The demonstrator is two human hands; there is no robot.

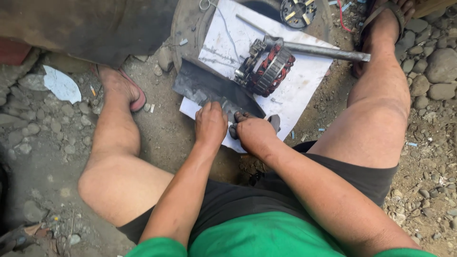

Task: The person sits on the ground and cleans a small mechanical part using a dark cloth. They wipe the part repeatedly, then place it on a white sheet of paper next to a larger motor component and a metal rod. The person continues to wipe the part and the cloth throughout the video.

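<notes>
Metal sheet (209, 88) under both hands; stator (269, 66) beside.

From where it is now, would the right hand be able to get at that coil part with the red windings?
Probably yes: the right hand lies just below the wound coil part, with only white sheet between.

Stator (267, 66) on sheet (304, 90) – pipe (328, 51) behind it, hands (233, 128) at sheet's near edge, rotor part (297, 10) farther back.

Outdoor repair spot: gravel ground (428, 71), stator (269, 66)
</notes>
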